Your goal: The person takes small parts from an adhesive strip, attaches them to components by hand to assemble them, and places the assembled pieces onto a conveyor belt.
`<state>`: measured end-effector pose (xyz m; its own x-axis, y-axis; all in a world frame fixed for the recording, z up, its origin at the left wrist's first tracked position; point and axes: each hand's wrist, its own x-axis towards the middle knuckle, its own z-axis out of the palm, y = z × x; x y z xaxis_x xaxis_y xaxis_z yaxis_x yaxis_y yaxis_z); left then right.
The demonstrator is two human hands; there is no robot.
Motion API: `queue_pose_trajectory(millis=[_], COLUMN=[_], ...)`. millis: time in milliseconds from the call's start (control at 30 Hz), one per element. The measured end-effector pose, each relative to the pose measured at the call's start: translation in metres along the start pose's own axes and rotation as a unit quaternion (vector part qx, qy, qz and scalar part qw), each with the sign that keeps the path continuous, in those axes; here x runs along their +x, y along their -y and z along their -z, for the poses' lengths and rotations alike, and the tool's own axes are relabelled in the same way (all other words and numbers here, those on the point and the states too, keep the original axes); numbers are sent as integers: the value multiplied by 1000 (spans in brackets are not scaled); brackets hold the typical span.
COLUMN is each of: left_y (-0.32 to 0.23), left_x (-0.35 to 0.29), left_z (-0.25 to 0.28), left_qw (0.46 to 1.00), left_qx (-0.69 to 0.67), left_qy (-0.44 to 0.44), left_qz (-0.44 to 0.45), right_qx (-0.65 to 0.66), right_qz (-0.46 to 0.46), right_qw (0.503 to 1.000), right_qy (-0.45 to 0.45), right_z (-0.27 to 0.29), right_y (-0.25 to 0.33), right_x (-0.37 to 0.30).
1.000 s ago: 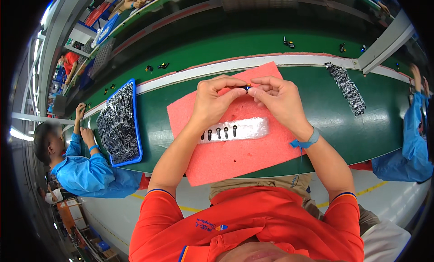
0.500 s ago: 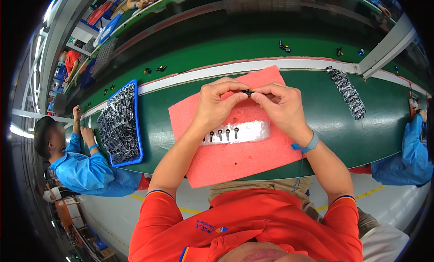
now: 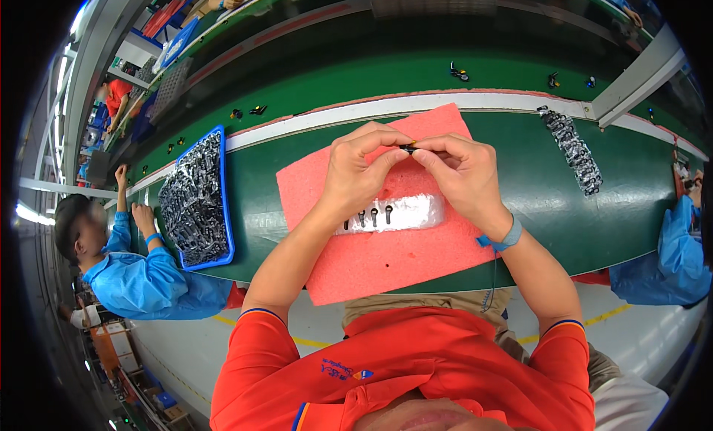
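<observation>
My left hand (image 3: 359, 163) and my right hand (image 3: 464, 175) meet above the far part of a pink foam mat (image 3: 356, 271). Between their thumbs and fingertips they pinch a small black part (image 3: 408, 148) with a bit of yellow on it; the fingers cover most of it. Just nearer to me, a white, shiny wrapped block (image 3: 416, 212) rests on the mat. Several small black pieces with round heads and thin stems (image 3: 374, 215) lie in a row on its left half. A blue band with a cord (image 3: 511, 236) circles my right wrist.
To the left, a blue tray (image 3: 228, 230) is heaped with black parts. A row of black parts in clear wrap (image 3: 570, 152) lies at the right. Past the white rail (image 3: 327, 120), small black assemblies (image 3: 459, 72) sit on a green belt. Co-workers in blue flank me.
The assemblies on the green belt have shifted slightly left. The left co-worker's far hand has risen a little. My hands keep their pinch on the black part, nearly in place.
</observation>
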<state>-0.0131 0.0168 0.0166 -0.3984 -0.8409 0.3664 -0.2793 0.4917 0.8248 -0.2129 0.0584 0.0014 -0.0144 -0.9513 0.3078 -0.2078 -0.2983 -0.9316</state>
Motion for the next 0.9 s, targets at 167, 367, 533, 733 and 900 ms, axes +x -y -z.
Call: queue_pose_trajectory(millis=[167, 367, 533, 733, 900], left_y=[-10, 0, 4, -23, -38], left_x=[1, 1, 2, 6, 11], left_z=[-6, -4, -1, -4, -5], left_qw=[999, 997, 991, 995, 994], left_qx=[35, 55, -85, 92, 107], left_qy=[-18, -41, -57, -11, -10], left_qz=[-23, -26, 88, -39, 7], right_qx=[-69, -7, 76, 269, 372], right_qz=[71, -4, -81, -133, -228], right_qw=[995, 999, 994, 953, 896], right_qy=[-32, -35, -3, 48, 82], right_z=[-3, -11, -3, 3, 7], right_y=[2, -5, -5, -14, -20], right_x=[-1, 0, 5, 8, 12])
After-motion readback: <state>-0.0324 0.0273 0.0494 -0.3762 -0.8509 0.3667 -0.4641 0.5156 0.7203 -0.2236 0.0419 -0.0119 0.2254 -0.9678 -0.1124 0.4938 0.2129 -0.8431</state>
